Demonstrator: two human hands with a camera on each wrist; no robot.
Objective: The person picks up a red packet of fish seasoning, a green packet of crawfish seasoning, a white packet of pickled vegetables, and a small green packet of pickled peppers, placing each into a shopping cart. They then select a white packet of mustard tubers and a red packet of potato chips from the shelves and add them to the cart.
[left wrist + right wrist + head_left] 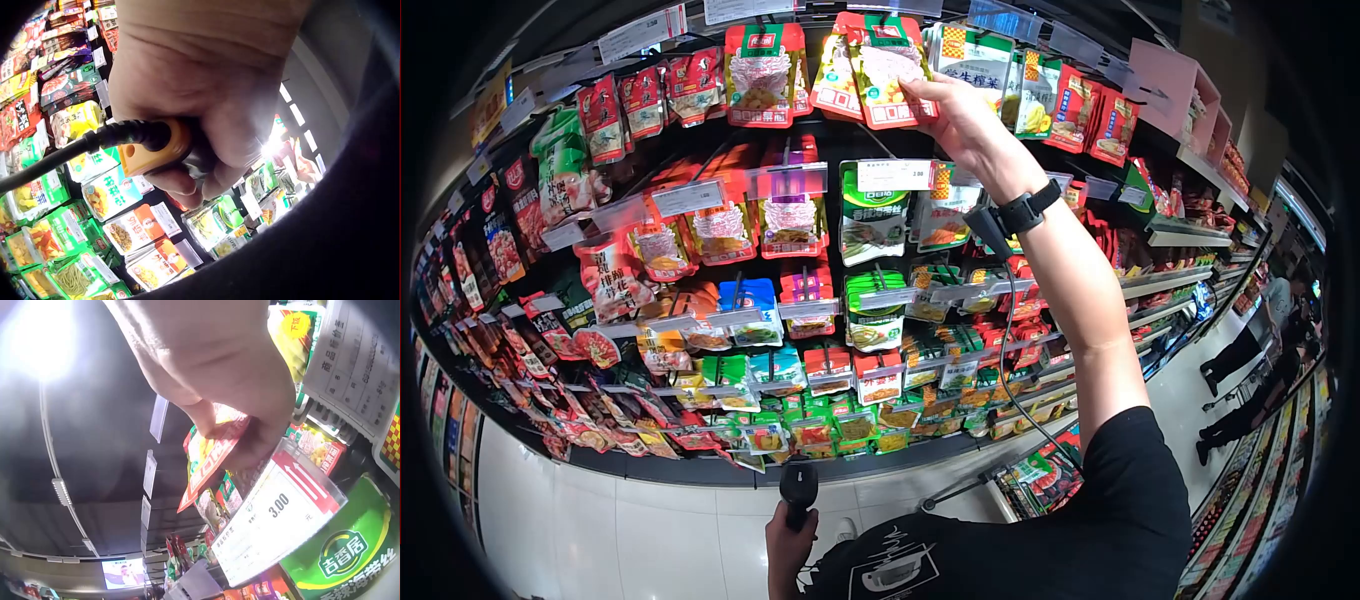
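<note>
Low by the body, the left hand (788, 550) has its grip closed round a black scanner (798, 486), best held low so it clears the stock. Farther out, at the top row, the right hand (962, 118) pinches a red-edged pouch (887, 62) near its lower right side; a light, straight pull should spare the pouch beside it (835, 82). The right arm (1080, 285) reaches up and forward, elbow slightly bent.
</note>
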